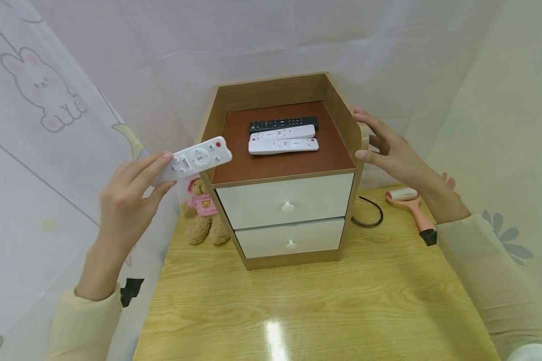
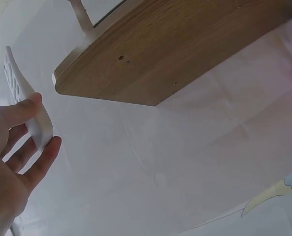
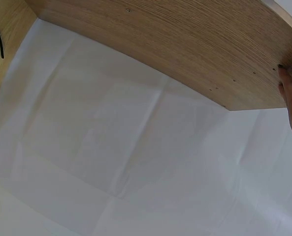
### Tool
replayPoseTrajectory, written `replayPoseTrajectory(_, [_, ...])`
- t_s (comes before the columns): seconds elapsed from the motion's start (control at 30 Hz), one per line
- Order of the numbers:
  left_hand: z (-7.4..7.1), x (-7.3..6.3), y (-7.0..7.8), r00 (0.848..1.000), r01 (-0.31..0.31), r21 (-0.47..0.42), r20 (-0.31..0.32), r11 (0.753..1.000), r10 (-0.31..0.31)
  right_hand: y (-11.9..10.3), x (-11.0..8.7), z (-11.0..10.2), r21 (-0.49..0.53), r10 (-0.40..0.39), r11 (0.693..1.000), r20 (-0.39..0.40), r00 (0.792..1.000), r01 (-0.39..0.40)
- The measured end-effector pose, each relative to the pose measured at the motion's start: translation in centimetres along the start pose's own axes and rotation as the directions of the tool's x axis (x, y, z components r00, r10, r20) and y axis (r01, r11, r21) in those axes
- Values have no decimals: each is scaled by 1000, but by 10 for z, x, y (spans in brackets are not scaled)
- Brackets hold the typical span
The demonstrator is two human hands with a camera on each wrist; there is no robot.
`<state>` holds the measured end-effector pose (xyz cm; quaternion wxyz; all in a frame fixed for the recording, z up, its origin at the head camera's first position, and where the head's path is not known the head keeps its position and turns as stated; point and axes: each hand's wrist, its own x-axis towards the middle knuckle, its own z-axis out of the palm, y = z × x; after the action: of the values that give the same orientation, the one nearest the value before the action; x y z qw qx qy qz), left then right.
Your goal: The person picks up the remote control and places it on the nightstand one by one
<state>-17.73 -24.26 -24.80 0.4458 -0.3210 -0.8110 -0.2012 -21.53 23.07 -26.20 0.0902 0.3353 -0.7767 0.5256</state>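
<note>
My left hand [image 1: 133,193] pinches a white remote control [image 1: 198,158] by its near end, thumb below and fingers above. The remote is raised beside the left wall of a small wooden cabinet [image 1: 293,263], its red button at the far end. In the left wrist view the same remote [image 2: 30,105] is seen edge-on. My right hand [image 1: 388,148] touches the cabinet's right side panel with its fingers extended. On the brown top lie a black remote [image 1: 284,124] at the back and two white remotes, one behind [image 1: 293,132] and one in front [image 1: 283,146].
Two white drawers with round knobs, an upper [image 1: 262,203] and a lower [image 1: 264,240], face me. A teddy bear [image 1: 203,228] in pink sits left of the cabinet. A black coiled band [image 1: 368,224] and an orange-handled lint roller [image 1: 415,208] lie right on the wooden table [image 1: 298,311].
</note>
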Motion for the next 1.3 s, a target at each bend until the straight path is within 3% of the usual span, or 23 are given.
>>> replayPoseTrajectory(0.33, [13, 25, 11, 999, -26, -69, 24, 997, 28, 2, 0, 0, -5, 8, 1000, -4, 1000, -8])
replayPoseTrajectory(0.67, [22, 43, 20, 993, -90, -89, 72, 992, 97, -2, -1, 1, -11, 3, 1000, -5, 1000, -3])
replayPoseTrajectory(0.87, [27, 51, 27, 980, -127, -93, 141, 988, 140, 0, -1, 0, 11, -5, 1000, 1, 1000, 5])
replayPoseTrajectory(1.1, [39, 62, 37, 973, -122, -142, 179, 982, 147, -1, -3, -1, -2, -4, 1000, 4, 1000, 4])
replayPoseTrajectory(1.3, [55, 66, 38, 952, -133, -172, 253, 976, 175, 0, -3, -1, 22, -20, 1000, 0, 1000, 20])
